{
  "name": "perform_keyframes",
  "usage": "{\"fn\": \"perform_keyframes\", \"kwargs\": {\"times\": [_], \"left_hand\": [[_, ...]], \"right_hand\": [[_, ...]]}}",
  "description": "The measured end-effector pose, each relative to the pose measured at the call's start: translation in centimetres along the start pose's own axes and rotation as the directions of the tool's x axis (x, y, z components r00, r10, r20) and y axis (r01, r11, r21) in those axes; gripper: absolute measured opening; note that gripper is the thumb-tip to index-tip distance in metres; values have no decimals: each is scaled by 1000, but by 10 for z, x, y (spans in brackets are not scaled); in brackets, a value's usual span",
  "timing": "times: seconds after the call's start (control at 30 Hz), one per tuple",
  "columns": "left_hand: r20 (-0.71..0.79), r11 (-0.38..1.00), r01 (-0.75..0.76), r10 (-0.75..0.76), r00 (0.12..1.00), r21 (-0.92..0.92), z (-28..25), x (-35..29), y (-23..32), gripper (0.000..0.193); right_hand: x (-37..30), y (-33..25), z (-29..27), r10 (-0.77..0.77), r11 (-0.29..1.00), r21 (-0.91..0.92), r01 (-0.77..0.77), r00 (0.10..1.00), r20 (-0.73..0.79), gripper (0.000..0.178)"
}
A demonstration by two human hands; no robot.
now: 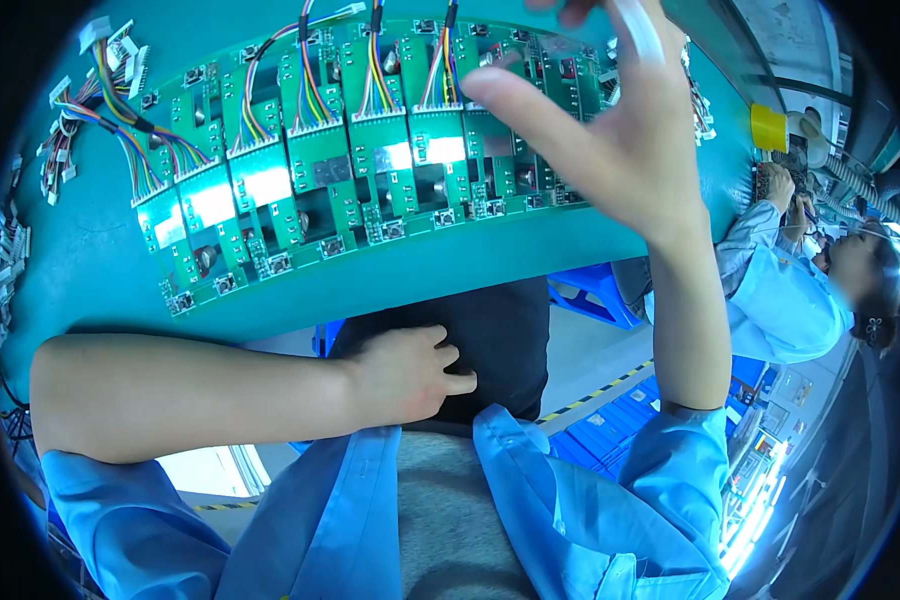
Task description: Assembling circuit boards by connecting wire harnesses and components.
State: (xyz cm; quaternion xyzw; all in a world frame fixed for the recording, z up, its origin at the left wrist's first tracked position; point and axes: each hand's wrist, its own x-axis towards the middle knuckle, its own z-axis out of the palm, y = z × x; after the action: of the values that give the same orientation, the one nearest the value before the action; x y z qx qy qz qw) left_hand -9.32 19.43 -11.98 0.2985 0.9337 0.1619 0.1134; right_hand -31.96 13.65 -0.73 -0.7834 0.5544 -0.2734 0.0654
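A panel of joined green circuit boards lies across the teal table. Bundles of coloured wires stand plugged into white connectors along several of its boards. My right hand hovers over the panel's right end, thumb stretched wide from the other fingers. A white band wraps one finger, and some fingertips run out at the top edge. Nothing shows between thumb and fingers. My left hand rests on the black cloth over my lap, off the table, its fingers loosely bent and a little apart, holding nothing visible.
Loose wire harnesses with white connectors lie at the table's left, with more piled along the far left edge. Past the table's right end, a co-worker in a blue jacket works near a yellow object. A blue stool stands below the table.
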Motion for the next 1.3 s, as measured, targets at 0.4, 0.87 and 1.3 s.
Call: {"fn": "perform_keyframes", "kwargs": {"times": [0.4, 0.87, 1.3], "left_hand": [[-54, 1000, -7, 8, 999, 16, -4, -5, -2, 14], [-84, 999, -32, 35, 996, 42, -8, -4, -4, 13], [-187, 998, -7, 17, 982, 56, -4, -2, -5, 13]], "right_hand": [[20, -4, -29, 650, 715, -31, -699, 647, 399, 93], [-130, 41, -47, 169, 817, -500, -287, 948, -268, 10], [-127, 37, -46, 267, 787, -430, -443, 872, -411, 15]]}}
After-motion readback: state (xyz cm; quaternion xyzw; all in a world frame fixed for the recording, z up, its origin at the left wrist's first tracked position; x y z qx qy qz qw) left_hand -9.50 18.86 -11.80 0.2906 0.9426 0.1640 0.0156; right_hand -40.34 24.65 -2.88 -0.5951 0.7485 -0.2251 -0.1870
